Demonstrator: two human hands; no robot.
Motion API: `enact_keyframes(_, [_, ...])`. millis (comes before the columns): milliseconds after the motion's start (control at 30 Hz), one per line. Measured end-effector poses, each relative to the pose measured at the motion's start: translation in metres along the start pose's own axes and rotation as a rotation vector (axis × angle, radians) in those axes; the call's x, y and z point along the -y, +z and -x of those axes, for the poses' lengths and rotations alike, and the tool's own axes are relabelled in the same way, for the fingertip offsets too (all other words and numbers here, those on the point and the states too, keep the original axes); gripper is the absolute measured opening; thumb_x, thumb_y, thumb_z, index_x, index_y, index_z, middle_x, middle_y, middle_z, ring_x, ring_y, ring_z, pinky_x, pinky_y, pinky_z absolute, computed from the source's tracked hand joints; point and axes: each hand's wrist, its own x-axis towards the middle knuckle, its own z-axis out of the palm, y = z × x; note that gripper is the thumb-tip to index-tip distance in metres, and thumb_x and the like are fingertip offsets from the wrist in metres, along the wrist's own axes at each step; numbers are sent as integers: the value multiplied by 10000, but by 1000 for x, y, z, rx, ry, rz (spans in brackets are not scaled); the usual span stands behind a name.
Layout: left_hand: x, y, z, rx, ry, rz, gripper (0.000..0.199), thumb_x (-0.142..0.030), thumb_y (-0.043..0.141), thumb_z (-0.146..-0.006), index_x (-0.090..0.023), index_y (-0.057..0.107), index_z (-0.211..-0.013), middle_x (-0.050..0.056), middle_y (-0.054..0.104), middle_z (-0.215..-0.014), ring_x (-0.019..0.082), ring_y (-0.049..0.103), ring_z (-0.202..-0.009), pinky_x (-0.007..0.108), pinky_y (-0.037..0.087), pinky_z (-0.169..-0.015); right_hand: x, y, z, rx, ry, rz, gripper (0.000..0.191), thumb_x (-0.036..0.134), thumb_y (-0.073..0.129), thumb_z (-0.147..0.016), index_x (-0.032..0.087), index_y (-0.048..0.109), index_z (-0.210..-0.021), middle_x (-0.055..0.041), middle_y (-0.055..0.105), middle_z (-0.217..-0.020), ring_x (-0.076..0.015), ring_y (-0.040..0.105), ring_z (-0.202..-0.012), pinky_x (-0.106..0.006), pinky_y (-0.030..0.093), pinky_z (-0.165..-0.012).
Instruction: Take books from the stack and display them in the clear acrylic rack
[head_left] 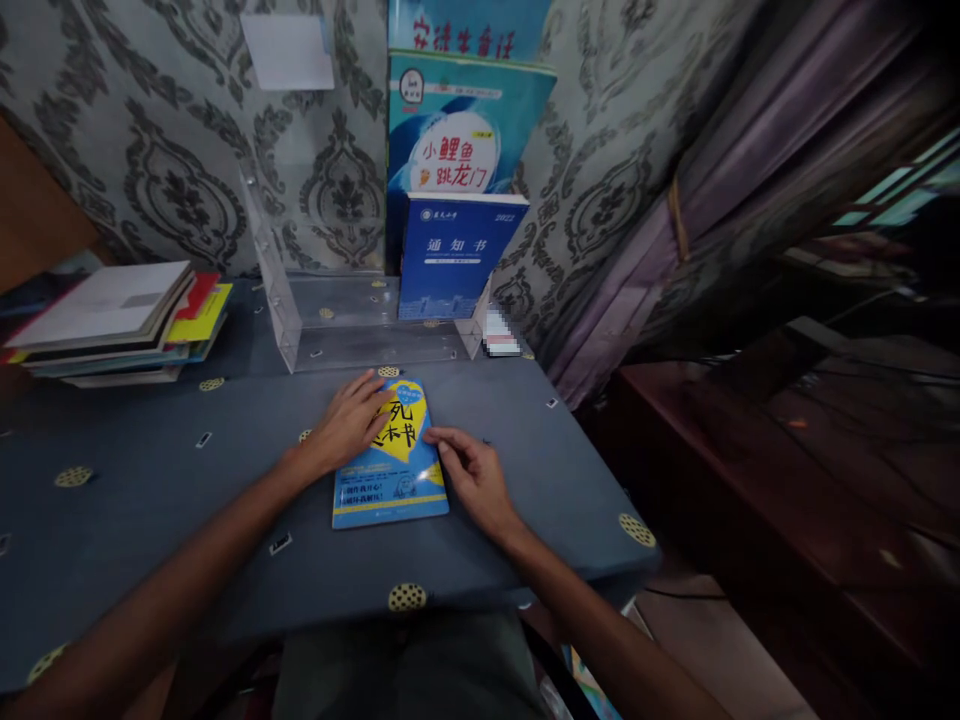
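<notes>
A blue book with a yellow heart (394, 490) lies flat near the middle of the table, its cover facing up. Across its upper left part rests my left hand (354, 418), fingers spread and laid on the cover. My right hand (474, 478) is at the book's right edge, thumb and forefinger close together by the edge, the other fingers curled. Whether those fingertips pinch the cover or pages is too small to tell.
Behind the book, a clear acrylic rack (345, 345) holds a dark blue booklet (457, 260) and a teal book (517, 110). A stack of books (112, 310) sits at the left. The patterned table (247, 530) ends at the right beside a dark red cabinet (720, 470).
</notes>
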Motion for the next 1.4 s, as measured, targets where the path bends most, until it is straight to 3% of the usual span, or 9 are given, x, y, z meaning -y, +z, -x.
enact_keyframes(133, [-4, 9, -18, 30, 6, -9, 368, -299, 459, -971, -200, 588, -1301, 109, 548, -1427, 276, 366, -1434, 518, 352, -1150, 4, -1, 2, 1, -60, 88, 261, 241, 483, -947, 218, 717, -1059, -61, 750, -1002, -196, 701, -924, -342, 566, -824])
enact_keyframes(267, [-1, 11, -23, -21, 4, 13, 358, -275, 448, -969, -198, 579, -1293, 107, 571, -1390, 263, 418, -1393, 490, 360, -1150, 2, -4, -11, 40, -120, 193, 285, 181, 475, -935, 213, 710, -1093, -68, 737, -1028, -197, 691, -944, -349, 563, -845])
enact_keyframes(467, [12, 3, -6, -164, -161, 62, 355, -193, 380, -951, -184, 541, -1267, 121, 639, -1243, 256, 565, -1206, 481, 438, -1067, 1, 18, -69, 319, -298, 411, 351, 101, 471, -940, 194, 642, -1231, -107, 674, -1281, -211, 597, -1231, -448, 422, -1092])
enact_keyframes(567, [14, 2, 0, -170, -198, 99, 341, -202, 376, -948, -166, 538, -1246, 137, 656, -1204, 262, 600, -1144, 474, 468, -1027, -3, 30, -89, 386, -300, 506, 349, 110, 477, -953, 194, 627, -1256, -117, 643, -1340, -228, 555, -1298, -532, 301, -1164])
enact_keyframes(700, [12, 3, 1, -175, -229, 97, 317, -217, 370, -957, -173, 550, -1214, 131, 662, -1189, 260, 605, -1128, 465, 472, -1017, -17, 20, -96, 316, -210, 501, 351, 93, 460, -955, 211, 641, -1231, -104, 635, -1358, -221, 554, -1308, -549, 285, -1170])
enact_keyframes(833, [10, 2, 0, -169, -207, 88, 308, -206, 364, -958, -172, 569, -1186, 120, 669, -1156, 254, 600, -1112, 448, 469, -1011, -32, 1, -94, 269, -180, 407, 351, 83, 474, -935, 207, 660, -1205, -98, 659, -1326, -217, 549, -1318, -510, 335, -1158])
enact_keyframes(1067, [11, 0, -1, -132, -215, 36, 334, -216, 361, -955, -139, 612, -1161, 137, 665, -1129, 280, 590, -1063, 456, 473, -975, -37, -9, -80, 267, -217, 327, 344, 138, 456, -950, 224, 661, -1213, -79, 669, -1312, -224, 543, -1322, -508, 353, -1152])
enact_keyframes(1200, [10, -1, -1, -127, -217, 19, 342, -209, 364, -948, -149, 618, -1168, 127, 668, -1129, 275, 589, -1070, 441, 465, -983, -31, -21, -52, 262, -260, 300, 324, 169, 466, -955, 216, 673, -1200, -92, 694, -1254, -221, 592, -1251, -458, 447, -1074])
enact_keyframes(1400, [10, 1, -1, -143, -225, 22, 341, -210, 375, -938, -149, 625, -1162, 125, 667, -1117, 275, 586, -1077, 434, 460, -987, -7, -37, 7, 252, -323, 271, 304, 204, 483, -975, 242, 669, -1213, -82, 714, -1173, -216, 626, -1162, -469, 482, -1012])
